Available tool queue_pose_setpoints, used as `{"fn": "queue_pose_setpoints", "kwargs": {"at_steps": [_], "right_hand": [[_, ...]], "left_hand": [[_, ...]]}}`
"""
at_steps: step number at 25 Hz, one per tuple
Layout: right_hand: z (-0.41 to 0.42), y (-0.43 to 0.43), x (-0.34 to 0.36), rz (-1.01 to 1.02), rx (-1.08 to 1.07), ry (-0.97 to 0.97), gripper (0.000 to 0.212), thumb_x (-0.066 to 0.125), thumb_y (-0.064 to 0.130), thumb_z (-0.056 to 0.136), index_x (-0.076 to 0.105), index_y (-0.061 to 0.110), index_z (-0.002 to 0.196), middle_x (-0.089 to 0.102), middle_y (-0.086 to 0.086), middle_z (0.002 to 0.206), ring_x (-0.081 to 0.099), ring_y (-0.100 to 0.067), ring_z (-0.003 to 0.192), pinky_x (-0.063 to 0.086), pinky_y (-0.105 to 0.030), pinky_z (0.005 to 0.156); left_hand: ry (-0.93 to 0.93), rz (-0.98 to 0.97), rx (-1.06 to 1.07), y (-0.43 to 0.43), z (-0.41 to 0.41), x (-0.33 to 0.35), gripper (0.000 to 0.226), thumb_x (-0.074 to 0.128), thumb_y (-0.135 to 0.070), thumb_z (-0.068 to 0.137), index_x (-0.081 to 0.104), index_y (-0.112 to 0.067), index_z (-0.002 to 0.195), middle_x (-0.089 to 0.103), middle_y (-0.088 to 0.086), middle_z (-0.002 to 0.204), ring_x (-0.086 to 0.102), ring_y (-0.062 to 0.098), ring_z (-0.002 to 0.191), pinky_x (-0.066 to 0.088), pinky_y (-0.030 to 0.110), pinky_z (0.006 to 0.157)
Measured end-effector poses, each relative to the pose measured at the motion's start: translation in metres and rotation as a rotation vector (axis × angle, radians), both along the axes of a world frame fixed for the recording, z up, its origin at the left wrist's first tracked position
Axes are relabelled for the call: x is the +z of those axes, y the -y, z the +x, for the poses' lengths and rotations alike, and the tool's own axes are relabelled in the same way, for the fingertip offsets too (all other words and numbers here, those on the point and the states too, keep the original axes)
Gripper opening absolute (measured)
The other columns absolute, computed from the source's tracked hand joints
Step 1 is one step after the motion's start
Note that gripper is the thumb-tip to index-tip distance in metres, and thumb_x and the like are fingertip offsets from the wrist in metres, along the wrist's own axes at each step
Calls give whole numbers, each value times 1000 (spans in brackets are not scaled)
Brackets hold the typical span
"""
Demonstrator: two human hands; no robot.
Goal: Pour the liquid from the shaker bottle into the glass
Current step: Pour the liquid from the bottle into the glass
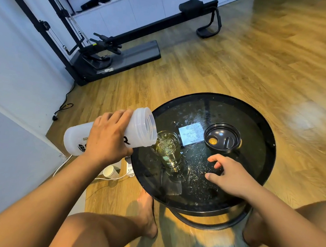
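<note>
My left hand (108, 137) grips a translucent white shaker bottle (143, 128) with black lettering, tipped almost level, its open mouth over the rim of a clear glass (169, 154). Yellowish liquid runs from the mouth into the glass, which stands on the round black glass table (258, 134) and is largely full. My right hand (231, 176) rests on the table to the right of the glass, fingers spread, holding nothing. The bottle's black lid (222, 139) lies upside down further back on the table.
A small square reflective patch (191, 133) shows on the tabletop behind the glass. A white cup (110, 171) and a power strip with cables lie on the wooden floor left of the table. Black exercise equipment (115, 55) stands by the far wall. My bare legs frame the table.
</note>
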State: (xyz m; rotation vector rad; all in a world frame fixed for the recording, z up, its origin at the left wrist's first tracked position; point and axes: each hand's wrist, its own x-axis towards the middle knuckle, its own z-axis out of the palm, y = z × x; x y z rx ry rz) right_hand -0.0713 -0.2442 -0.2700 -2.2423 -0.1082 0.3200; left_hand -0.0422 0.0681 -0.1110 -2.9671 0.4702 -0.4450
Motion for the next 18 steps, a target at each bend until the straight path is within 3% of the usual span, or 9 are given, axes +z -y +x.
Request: {"fn": "queue_pose_setpoints", "kwargs": {"at_steps": [18], "right_hand": [[-1,-1,3,6,-5,-18,46,71,40,81,52,33,123,53,4,106,55,-8,80,41,-26,72]], "left_hand": [[27,34,-37,1,2,5,104,95,-28,49,47,-13,140,59,12,130,53,39,113,43,56,92]]}}
